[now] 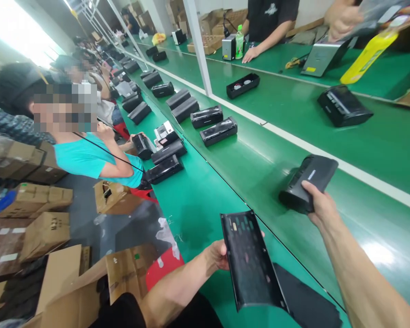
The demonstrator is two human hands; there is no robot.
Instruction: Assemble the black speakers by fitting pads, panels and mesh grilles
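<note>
My left hand (220, 255) is closed on the edge of a curved black panel (251, 264), its hollow inner side facing up and slots near its far end. My right hand (319, 200) grips a black speaker-like housing (309, 180) over the green belt, fingers partly hidden beneath it. A flat dark piece (304, 296) lies on the green table under and to the right of the panel.
Several black housings (218, 130) stand along the belt (259, 173) ahead. At left a person in a turquoise shirt (89, 157) holds a housing. Cardboard boxes (123, 273) stand at lower left. A metal post (198, 50) rises beyond the belt.
</note>
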